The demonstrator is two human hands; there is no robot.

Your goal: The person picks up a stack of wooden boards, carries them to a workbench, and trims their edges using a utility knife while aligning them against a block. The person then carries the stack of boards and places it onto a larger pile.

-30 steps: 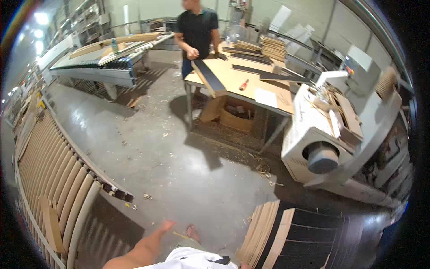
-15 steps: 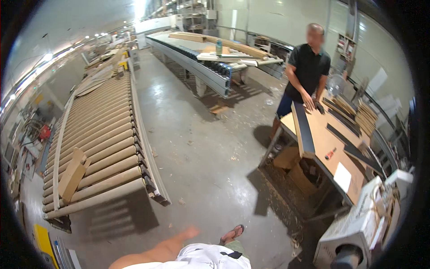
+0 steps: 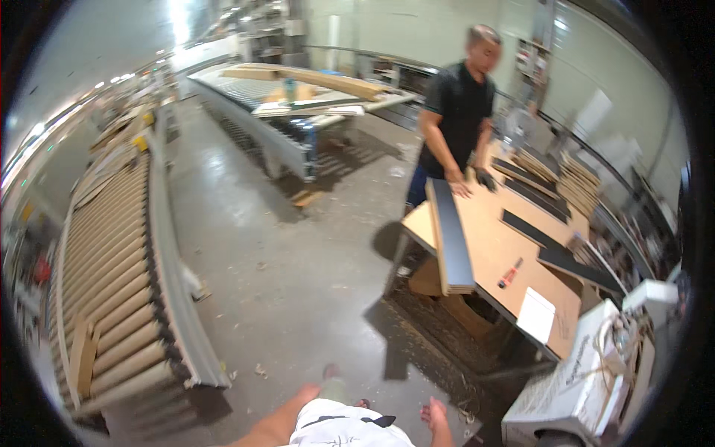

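Note:
My left hand (image 3: 307, 392) hangs at the lower edge beside my white shirt, its fingers blurred by motion. Nothing can be made out in it. On the other side of my body, my right hand (image 3: 433, 412) is held above the floor with loosely bent, parted fingers and nothing in it. Ahead of it, to the right, stands a workbench (image 3: 488, 253) with a wooden top. A dark-faced stack of boards (image 3: 451, 242) lies along its near left edge. A red and black tool (image 3: 510, 273) and a white sheet (image 3: 536, 314) rest on the top.
A co-worker (image 3: 458, 112) in a dark shirt stands behind the bench, one hand near the boards. On the left runs a roller conveyor (image 3: 112, 261) bearing a cardboard piece (image 3: 83, 357). Another conveyor (image 3: 261, 127) lies ahead. A white box-shaped machine (image 3: 566, 380) stands at lower right.
My view has swung right and closer to the bench, so the scene sits further left. My right hand has come into view. The co-worker's head has turned down toward the bench.

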